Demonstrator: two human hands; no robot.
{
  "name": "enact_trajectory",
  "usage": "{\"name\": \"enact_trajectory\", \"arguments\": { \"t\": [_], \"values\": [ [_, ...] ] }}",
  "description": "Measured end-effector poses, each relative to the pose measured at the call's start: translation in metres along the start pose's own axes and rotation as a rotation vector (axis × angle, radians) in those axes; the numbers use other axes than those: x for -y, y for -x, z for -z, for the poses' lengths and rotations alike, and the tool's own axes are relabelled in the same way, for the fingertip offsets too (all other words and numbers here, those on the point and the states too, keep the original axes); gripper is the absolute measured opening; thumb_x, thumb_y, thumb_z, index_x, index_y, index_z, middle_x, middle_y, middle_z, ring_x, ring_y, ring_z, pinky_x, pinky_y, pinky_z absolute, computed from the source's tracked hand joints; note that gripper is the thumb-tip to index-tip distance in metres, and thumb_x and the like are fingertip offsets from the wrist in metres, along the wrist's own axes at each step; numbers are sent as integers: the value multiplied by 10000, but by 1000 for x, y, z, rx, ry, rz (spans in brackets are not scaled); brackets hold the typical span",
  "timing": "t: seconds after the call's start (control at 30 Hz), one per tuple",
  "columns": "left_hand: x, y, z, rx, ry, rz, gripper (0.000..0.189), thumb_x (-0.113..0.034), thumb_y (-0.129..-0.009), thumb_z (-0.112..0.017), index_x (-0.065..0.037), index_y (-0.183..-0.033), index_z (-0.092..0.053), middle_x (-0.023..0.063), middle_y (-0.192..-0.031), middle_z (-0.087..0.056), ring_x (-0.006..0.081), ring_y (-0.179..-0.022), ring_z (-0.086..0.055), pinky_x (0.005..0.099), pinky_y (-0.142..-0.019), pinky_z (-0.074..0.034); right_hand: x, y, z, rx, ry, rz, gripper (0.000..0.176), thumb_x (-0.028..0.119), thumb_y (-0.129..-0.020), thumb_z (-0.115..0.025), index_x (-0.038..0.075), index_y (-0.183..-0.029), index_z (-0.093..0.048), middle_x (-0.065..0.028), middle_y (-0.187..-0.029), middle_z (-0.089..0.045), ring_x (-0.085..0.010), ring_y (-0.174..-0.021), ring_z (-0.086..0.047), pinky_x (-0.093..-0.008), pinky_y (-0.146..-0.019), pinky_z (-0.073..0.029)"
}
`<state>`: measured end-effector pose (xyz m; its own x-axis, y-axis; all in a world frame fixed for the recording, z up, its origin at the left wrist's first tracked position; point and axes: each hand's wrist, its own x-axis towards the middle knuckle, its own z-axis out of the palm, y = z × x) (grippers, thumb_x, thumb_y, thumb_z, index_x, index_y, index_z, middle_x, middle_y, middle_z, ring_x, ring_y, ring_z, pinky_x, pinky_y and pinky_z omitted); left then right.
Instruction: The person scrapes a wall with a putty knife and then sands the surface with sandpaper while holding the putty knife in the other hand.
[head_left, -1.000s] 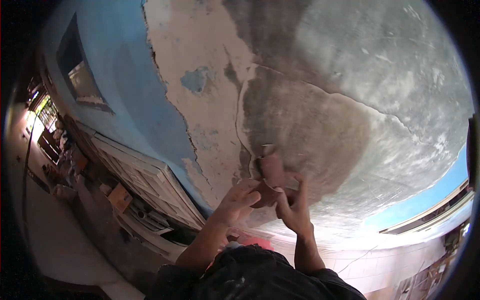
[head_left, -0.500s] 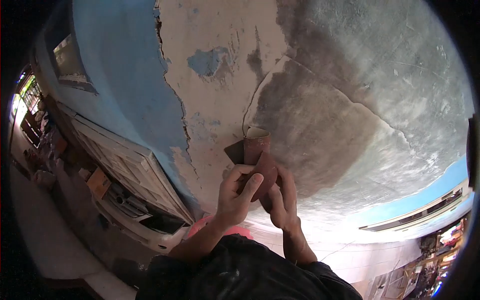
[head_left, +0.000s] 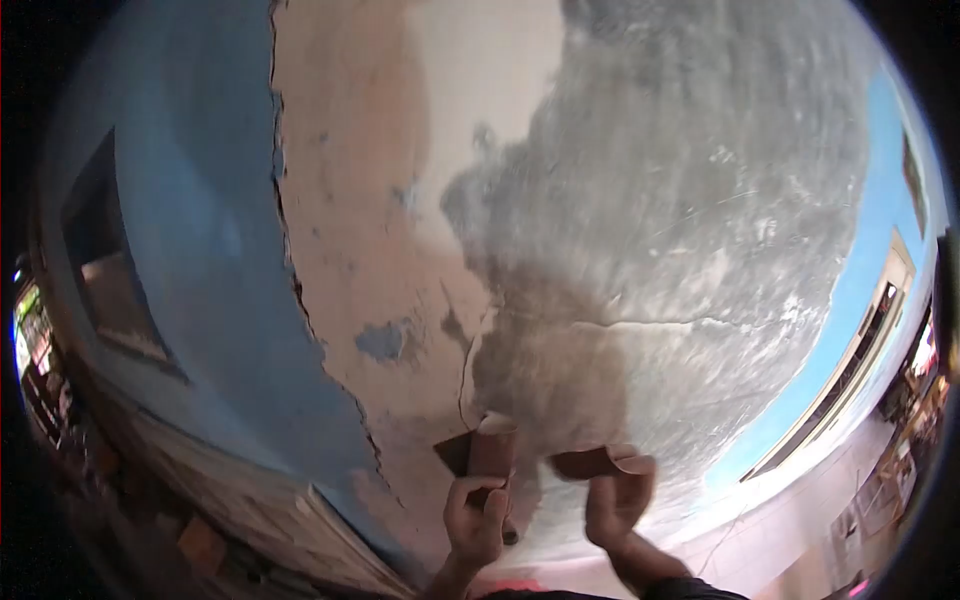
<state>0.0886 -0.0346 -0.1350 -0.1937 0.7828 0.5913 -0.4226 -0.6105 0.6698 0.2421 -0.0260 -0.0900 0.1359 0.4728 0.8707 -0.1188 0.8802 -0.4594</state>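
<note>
Fingers (head_left: 468,497) of the left hand (head_left: 475,528), low in the frame just left of centre, curl shut around the lower edge of a reddish-brown sandpaper sheet (head_left: 478,453). The sheet stands up above the fingertips, against the ceiling (head_left: 700,120). Just to the right, the right hand (head_left: 615,505) has its fingers bent closed over a second sandpaper piece (head_left: 583,463), which sticks out to the left from under the fingertips. The two pieces sit near each other at the same height with what looks like a narrow gap between them. Motion blur hides whether they join.

That ceiling fills nearly the whole frame. Its widest zone is the grey scraped area (head_left: 690,220) across the centre and upper right. Next comes the blue paint (head_left: 190,180) down the left side, ending in a ragged edge. Between these two runs a band of bare tan plaster (head_left: 350,200) from the top centre down towards the hands. A darker brownish patch (head_left: 550,370) lies directly above both hands, with the sandpaper at its lower rim. A dark rectangular opening (head_left: 105,265) sits in the blue at the far left. A thin crack (head_left: 640,322) crosses the top of the brownish patch. A small blue paint remnant (head_left: 382,342) lies just left of that patch.
</note>
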Motion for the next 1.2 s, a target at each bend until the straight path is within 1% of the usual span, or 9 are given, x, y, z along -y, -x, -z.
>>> {"name": "enact_trajectory", "arguments": {
  "t": [0.1, 0.23, 0.3, 0.47, 0.6, 0.7, 0.8, 0.9, 1.2],
  "values": [
    [-7, -3, 16, -33, -101, -54, 127, -3, -929, -570, 7, -1042, -514, 112, -901, -598, 98, -649, -518, 256, -590, -448, 22, -51, 13, 119, 241, 287, 278, -5, -913, -516, 29, -1141, -360, -185, -1014, -542, -267, -913, -599, -369, -749, -527],
    [-2, -10, 44, -117, -378, -184, 128, -7, -933, -563, 18, -1058, -551, 143, -922, -643, 131, -712, -574, 264, -630, -477, 65, -145, 0, 299, 837, 825, 286, -128, -779, -597, -49, -1053, -577, -204, -1038, -647, -258, -933, -636, -297, -651, -506],
    [-3, -8, 53, -198, -385, -51, 125, -35, -943, -557, 18, -1054, -583, 164, -938, -664, 164, -760, -606, 287, -680, -495, 74, -185, -7, 397, 988, 1030, 308, -82, -780, -627, -52, -1086, -615, -189, -1108, -648, -260, -996, -622, -324, -750, -494],
    [34, -31, 98, -151, -730, -441, 241, -206, -976, -557, 4, -1079, -614, 87, -710, -612, 76, -495, -461, 246, -477, -381, 96, -259, -44, 310, 1306, 1203, 439, -37, -760, -669, 25, -1192, -621, -100, -1235, -637, -263, -1114, -603, -386, -890, -472],
    [52, -40, 103, -248, -741, -527, 272, -248, -982, -540, -13, -1090, -624, 115, -818, -650, 109, -588, -533, 290, -551, -452, 89, -298, -57, 260, 1389, 1202, 358, 166, -838, -675, 84, -1184, -636, -33, -1232, -634, -213, -1101, -578, -336, -814, -448],
    [50, -34, 100, -221, -624, -320, 284, -281, -980, -531, -28, -1061, -630, 123, -878, -660, 135, -663, -568, 321, -596, -481, 80, -298, -63, 232, 1414, 1208, 344, 177, -842, -684, 80, -1168, -640, -31, -1225, -635, -208, -1099, -573, -331, -809, -454],
    [67, -38, 112, -240, -801, -668, 260, -274, -966, -547, -40, -1036, -638, 120, -866, -659, 140, -653, -568, 313, -584, -479, 70, -290, -67, 189, 1427, 1242, 331, 181, -841, -687, 74, -1151, -645, -27, -1224, -635, -218, -1115, -561, -330, -809, -457],
    [67, -25, 110, -263, -613, -276, 236, -242, -949, -560, -35, -1029, -641, 117, -842, -649, 128, -596, -535, 298, -567, -461, 74, -298, -75, 177, 1457, 1248, 333, 180, -845, -685, 68, -1156, -641, -30, -1239, -628, -232, -1126, -550, -339, -815, -456],
    [68, -17, 128, -211, -569, -133, 226, -237, -945, -534, -61, -1002, -664, 109, -763, -631, 105, -469, -419, 282, -442, -391, 53, -258, -70, 235, 1624, 1008, 548, 365, -950, -510, 84, -1416, -448, -57, -1465, -447, -273, -1339, -379, -511, -985, -296]
  ]
}}
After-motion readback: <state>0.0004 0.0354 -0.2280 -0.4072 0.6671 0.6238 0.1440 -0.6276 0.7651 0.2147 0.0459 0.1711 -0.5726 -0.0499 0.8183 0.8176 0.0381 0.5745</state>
